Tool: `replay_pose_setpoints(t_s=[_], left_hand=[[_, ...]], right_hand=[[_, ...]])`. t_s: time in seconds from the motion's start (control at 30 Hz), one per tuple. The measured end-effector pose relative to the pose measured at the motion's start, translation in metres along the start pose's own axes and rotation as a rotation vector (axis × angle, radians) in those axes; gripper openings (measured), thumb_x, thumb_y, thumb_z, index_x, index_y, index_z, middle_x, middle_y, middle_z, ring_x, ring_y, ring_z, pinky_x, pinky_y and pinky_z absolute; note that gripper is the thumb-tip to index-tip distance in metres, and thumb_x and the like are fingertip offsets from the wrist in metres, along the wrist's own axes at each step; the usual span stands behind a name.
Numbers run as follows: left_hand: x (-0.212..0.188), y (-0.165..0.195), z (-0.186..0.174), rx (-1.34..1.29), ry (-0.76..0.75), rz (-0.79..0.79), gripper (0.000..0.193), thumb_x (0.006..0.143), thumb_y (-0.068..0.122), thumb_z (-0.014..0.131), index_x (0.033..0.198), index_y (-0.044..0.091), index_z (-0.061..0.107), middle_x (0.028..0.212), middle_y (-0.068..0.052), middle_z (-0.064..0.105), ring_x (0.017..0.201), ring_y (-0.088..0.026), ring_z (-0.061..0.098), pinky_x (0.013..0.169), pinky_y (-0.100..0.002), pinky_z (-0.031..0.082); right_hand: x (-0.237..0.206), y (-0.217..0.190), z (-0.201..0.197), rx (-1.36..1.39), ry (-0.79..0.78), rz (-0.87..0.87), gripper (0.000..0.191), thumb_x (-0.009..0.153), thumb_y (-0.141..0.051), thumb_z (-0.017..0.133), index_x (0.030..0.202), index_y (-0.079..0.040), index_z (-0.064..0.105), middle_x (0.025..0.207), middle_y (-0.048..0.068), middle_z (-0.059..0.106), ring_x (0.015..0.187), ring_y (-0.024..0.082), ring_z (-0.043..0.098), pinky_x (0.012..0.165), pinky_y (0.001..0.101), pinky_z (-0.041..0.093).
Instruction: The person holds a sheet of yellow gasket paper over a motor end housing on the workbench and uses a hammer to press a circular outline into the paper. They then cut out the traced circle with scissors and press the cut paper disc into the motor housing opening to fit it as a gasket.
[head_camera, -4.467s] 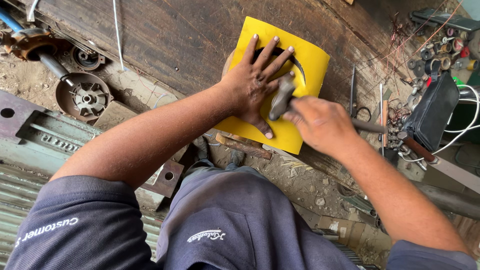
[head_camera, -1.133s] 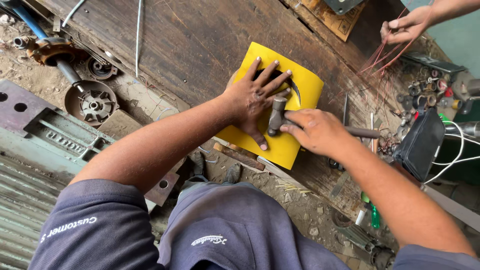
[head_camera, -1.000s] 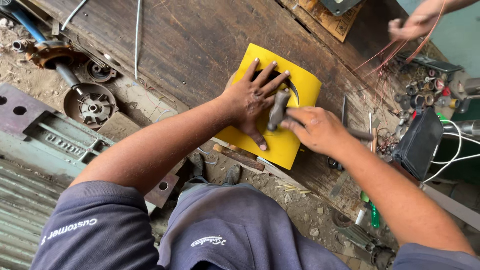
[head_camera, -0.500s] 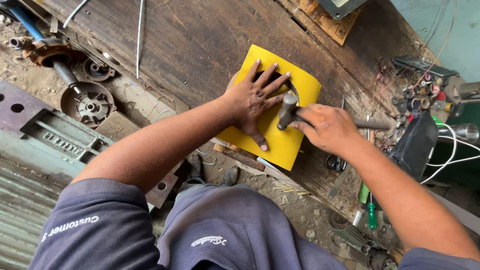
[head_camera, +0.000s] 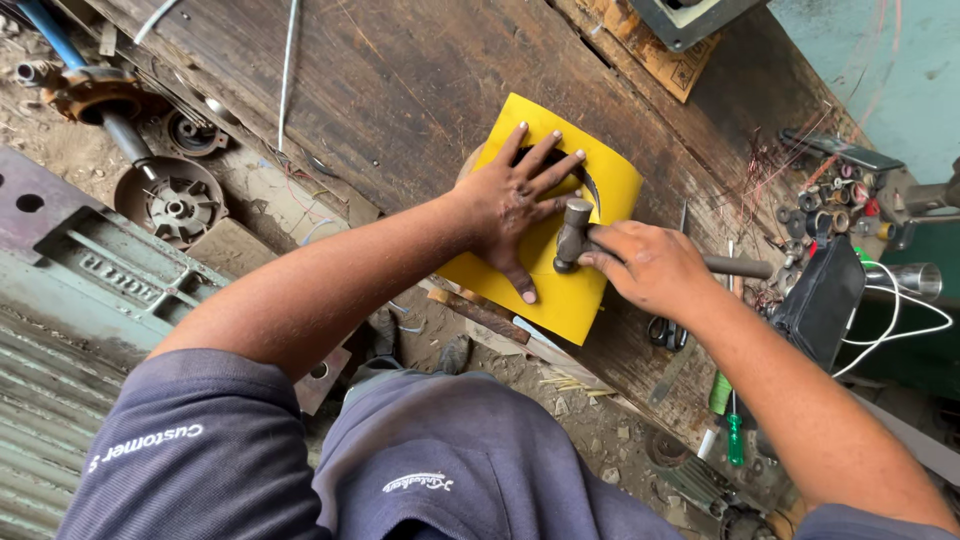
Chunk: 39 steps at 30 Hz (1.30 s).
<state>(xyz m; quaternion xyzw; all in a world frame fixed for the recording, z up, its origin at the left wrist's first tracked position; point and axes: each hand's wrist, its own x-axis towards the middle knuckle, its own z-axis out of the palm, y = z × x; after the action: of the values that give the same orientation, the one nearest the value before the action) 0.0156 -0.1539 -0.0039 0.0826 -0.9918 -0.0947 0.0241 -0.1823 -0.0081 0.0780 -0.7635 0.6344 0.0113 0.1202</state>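
One yellow sheet (head_camera: 575, 290) lies on the wooden table (head_camera: 400, 90), near its near edge, over a round part that shows only as a dark curved gap beside the fingers. The left hand (head_camera: 515, 205) lies flat and spread on the sheet, pressing it down. The right hand (head_camera: 645, 265) is closed around one hammer (head_camera: 574, 232), gripped close to the head, and the head rests on the sheet just right of the left fingers. A curved cut already runs through the sheet at the far side, so the marking or cutting around the part looks partly done; the near side of the sheet looks whole.

To the right on the table lie one pair of scissors (head_camera: 662, 332), one green screwdriver (head_camera: 733, 430), a black case (head_camera: 822, 310) and a cluster of small spools (head_camera: 835, 200) I cannot count. On the floor at left sit one motor end cover (head_camera: 172, 205) and a grey metal casting (head_camera: 90, 290).
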Motion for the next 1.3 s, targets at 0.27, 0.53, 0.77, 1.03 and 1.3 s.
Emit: replay_pose_setpoints(t_s=[0.27, 0.53, 0.77, 1.03, 1.3], left_hand=[[0.0, 0.0, 0.001, -0.006, 0.009, 0.007, 0.145, 0.044, 0.106, 0.056, 0.157, 0.017, 0.037, 0.168, -0.02, 0.009, 0.153, -0.046, 0.006, 0.117, -0.069, 0.003], [0.002, 0.0, 0.001, 0.002, 0.017, 0.011, 0.145, 0.045, 0.107, 0.054, 0.157, 0.016, 0.037, 0.168, -0.02, 0.008, 0.152, -0.046, 0.006, 0.116, -0.07, 0.003], [0.001, 0.0, 0.001, -0.005, 0.013, -0.004, 0.147, 0.045, 0.106, 0.056, 0.158, 0.015, 0.036, 0.168, -0.02, 0.009, 0.153, -0.046, 0.007, 0.117, -0.069, 0.004], [0.001, -0.001, 0.004, -0.033, 0.052, 0.011, 0.147, 0.043, 0.105, 0.058, 0.155, 0.012, 0.04, 0.168, -0.02, 0.012, 0.153, -0.045, 0.008, 0.118, -0.068, 0.003], [0.0, 0.0, -0.002, 0.002, 0.027, 0.003, 0.148, 0.043, 0.105, 0.059, 0.155, 0.011, 0.038, 0.167, -0.019, 0.012, 0.152, -0.044, 0.008, 0.116, -0.069, 0.004]], right_hand=[[0.003, -0.002, -0.001, -0.063, -0.001, 0.01, 0.032, 0.094, -0.037, 0.068, 0.114, -0.013, 0.071, 0.103, 0.011, 0.072, 0.092, 0.035, 0.07, 0.075, 0.0483, 0.056], [0.002, 0.002, 0.0, -0.088, 0.003, -0.004, 0.033, 0.094, -0.039, 0.067, 0.115, -0.014, 0.071, 0.102, 0.01, 0.072, 0.092, 0.034, 0.071, 0.075, 0.0477, 0.057], [0.003, 0.003, -0.003, -0.112, -0.074, -0.019, 0.03, 0.092, -0.037, 0.067, 0.112, -0.015, 0.072, 0.101, 0.009, 0.071, 0.092, 0.033, 0.071, 0.076, 0.0468, 0.057], [0.005, 0.01, -0.006, -0.048, -0.077, -0.013, 0.035, 0.092, -0.038, 0.068, 0.116, -0.012, 0.071, 0.103, 0.011, 0.071, 0.095, 0.035, 0.069, 0.077, 0.0473, 0.056], [0.008, 0.017, -0.008, -0.023, 0.039, -0.039, 0.036, 0.095, -0.04, 0.066, 0.118, -0.013, 0.07, 0.113, 0.011, 0.071, 0.098, 0.035, 0.069, 0.08, 0.0468, 0.056]])
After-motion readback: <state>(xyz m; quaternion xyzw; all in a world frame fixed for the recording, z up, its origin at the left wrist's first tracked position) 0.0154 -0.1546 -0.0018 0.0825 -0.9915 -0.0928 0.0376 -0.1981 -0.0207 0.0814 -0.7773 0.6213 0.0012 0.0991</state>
